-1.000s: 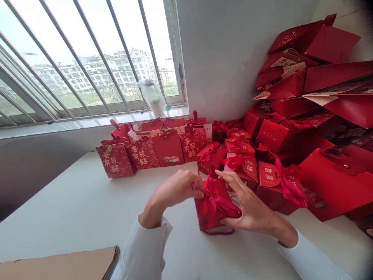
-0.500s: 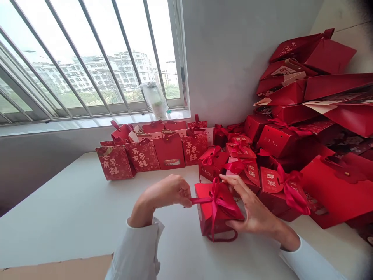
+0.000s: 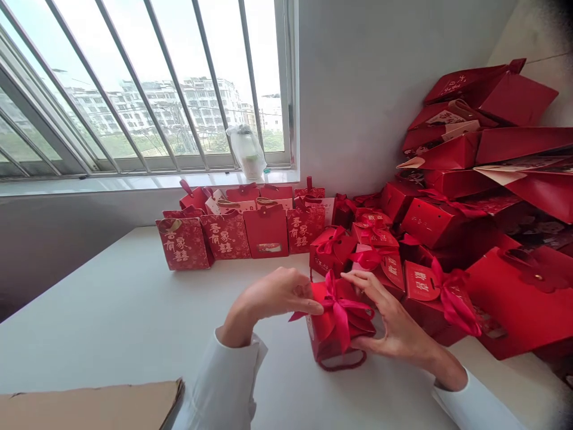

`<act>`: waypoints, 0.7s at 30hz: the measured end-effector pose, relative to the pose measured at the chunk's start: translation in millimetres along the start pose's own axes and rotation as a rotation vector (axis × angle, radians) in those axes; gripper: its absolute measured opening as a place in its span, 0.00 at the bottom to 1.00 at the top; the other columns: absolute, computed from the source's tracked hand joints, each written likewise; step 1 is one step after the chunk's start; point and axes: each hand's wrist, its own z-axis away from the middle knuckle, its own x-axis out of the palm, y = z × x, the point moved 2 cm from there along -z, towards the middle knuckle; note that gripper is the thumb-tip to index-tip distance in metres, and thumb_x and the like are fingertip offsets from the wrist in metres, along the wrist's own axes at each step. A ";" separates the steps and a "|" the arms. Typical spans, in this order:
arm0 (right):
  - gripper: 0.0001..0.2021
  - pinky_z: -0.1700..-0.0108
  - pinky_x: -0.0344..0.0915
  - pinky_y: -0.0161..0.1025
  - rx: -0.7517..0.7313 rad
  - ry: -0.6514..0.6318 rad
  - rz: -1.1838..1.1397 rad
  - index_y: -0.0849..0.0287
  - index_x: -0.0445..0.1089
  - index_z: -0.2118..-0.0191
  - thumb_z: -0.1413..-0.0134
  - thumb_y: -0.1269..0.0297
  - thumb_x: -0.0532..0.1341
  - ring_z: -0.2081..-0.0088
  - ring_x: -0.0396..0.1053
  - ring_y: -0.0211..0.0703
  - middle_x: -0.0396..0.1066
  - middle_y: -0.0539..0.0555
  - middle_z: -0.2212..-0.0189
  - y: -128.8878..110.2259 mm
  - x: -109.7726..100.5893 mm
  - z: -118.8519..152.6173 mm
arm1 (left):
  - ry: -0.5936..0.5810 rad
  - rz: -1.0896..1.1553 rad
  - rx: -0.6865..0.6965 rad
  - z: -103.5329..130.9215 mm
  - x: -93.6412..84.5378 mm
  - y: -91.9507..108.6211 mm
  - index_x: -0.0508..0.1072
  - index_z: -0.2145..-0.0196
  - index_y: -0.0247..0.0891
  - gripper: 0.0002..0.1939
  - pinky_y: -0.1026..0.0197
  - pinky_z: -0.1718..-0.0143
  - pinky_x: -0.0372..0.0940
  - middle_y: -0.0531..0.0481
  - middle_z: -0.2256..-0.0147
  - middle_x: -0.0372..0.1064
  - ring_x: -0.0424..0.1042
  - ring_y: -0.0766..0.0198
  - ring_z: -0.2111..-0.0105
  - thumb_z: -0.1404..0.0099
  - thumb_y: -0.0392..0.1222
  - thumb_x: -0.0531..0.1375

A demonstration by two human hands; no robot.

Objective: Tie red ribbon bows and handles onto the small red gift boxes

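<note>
A red gift box (image 3: 320,340) stands on the white table, its lid tied with a bright pink-red ribbon bow (image 3: 341,313). A dark red cord handle (image 3: 344,365) loops out at its near side. My left hand (image 3: 277,298) is at the left of the bow, thumb and fingers closed on the ribbon; a ribbon end shows below the thumb. The fingertips are partly hidden behind the hand. My right hand (image 3: 396,325) grips the box from the right, with fingers at the far top edge and thumb at the near side.
Printed red gift bags (image 3: 185,245) stand in a row by the window wall. Ribboned red boxes (image 3: 430,286) crowd the right, below stacked red bags (image 3: 514,143). A cardboard piece (image 3: 89,409) lies front left. A plastic-wrapped cup (image 3: 248,155) stands on the sill.
My left hand has moved right, closer to the bow, and the ribbon it had stretched leftward is no longer taut. The right hand keeps its hold. The whole view has shifted slightly.
</note>
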 end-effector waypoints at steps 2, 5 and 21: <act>0.41 0.41 0.58 0.49 0.005 0.002 -0.013 0.51 0.50 0.37 0.56 0.59 0.68 0.37 0.48 0.55 0.51 0.59 0.41 -0.4 -0.4 -0.2 | -0.020 -0.018 0.014 -2.9 3.5 -0.3 0.62 0.83 0.37 0.15 0.64 0.79 0.49 0.56 0.82 0.59 0.54 0.70 0.80 0.46 0.47 0.59; 0.41 0.43 0.61 0.47 0.044 -0.003 -0.088 0.51 0.52 0.37 0.56 0.54 0.69 0.38 0.50 0.55 0.52 0.59 0.41 -0.8 -2.4 -0.5 | -0.047 -0.033 0.039 -5.5 5.2 -2.9 0.63 0.84 0.37 0.13 0.64 0.80 0.48 0.56 0.83 0.58 0.54 0.70 0.81 0.47 0.44 0.58; 0.21 0.47 0.65 0.43 0.125 -0.065 -0.580 0.57 0.63 0.47 0.45 0.60 0.61 0.50 0.68 0.44 0.67 0.58 0.49 -1.8 7.4 -53.5 | 0.151 -0.047 0.006 12.6 -8.1 -11.4 0.59 0.84 0.37 0.20 0.63 0.77 0.45 0.54 0.80 0.50 0.51 0.68 0.77 0.43 0.52 0.58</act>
